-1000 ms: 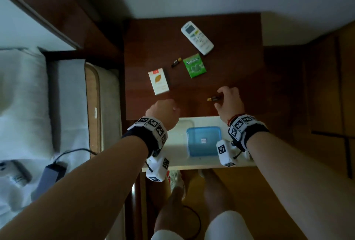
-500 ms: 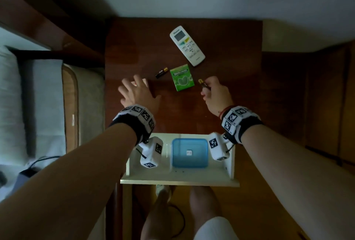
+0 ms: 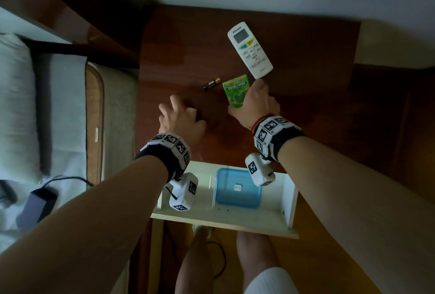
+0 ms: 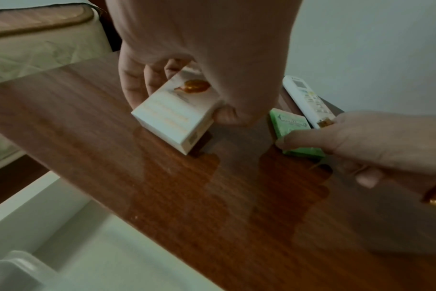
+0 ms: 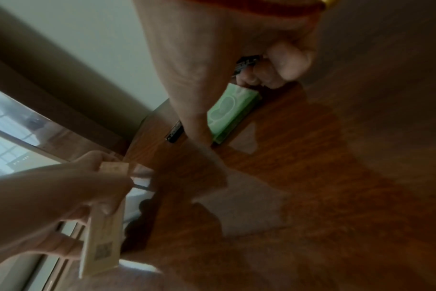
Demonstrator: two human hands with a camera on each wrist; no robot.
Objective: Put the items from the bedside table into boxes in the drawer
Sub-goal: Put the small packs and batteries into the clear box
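The task looks barely begun. The left hand (image 4: 199,59) grips the white box (image 4: 177,116); the right hand (image 3: 255,103) pinches the green gum pack (image 3: 235,92), a battery (image 5: 245,63) tucked in curled fingers. Remote (image 3: 250,50), second battery (image 3: 211,83) remain far on the table (image 3: 306,63); the near drawer's blue box (image 3: 237,190) waits.

A white box with a gold leaf picture (image 4: 177,116) is tipped up off the brown desk (image 3: 306,110). A green Doublemint gum pack (image 3: 235,92) lies flat, between a small battery (image 3: 211,83) and a white remote (image 3: 250,50). The white drawer (image 3: 288,202) is open, with a blue box (image 3: 237,189) inside.
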